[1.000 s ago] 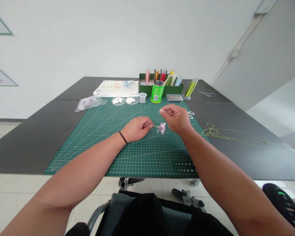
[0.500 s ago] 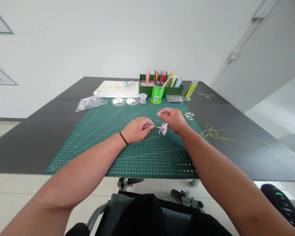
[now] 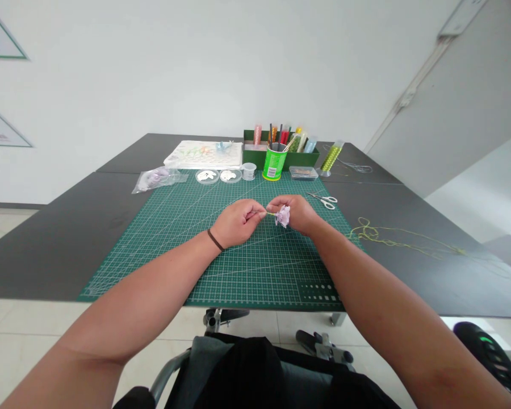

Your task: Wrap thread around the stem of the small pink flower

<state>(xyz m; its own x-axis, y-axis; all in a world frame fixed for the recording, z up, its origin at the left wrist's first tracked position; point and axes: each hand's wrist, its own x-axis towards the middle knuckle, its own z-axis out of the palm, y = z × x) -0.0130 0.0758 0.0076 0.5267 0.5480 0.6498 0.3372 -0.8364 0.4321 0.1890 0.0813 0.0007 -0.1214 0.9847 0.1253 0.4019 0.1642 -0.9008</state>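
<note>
dark tabletop [image 3: 38,255] spreads wide on both sides of a green cutting mat [image 3: 255,278], its near edge well in front of the hands. left hand [image 3: 237,222] pinches a thin stem [image 3: 259,213]; right hand [image 3: 292,215], narrowly closed, touches it just behind a small lilac flower [image 3: 283,216], held above the mat. open mat lies ahead of both; scissors [image 3: 323,199] sit near its right edge, green thread [image 3: 392,238] beyond.

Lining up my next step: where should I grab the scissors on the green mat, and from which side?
Grip the finger loops of the scissors, coming from the right with the right hand. They lie flat, loops at the right end, blades pointing left, so that side avoids the points.
</note>
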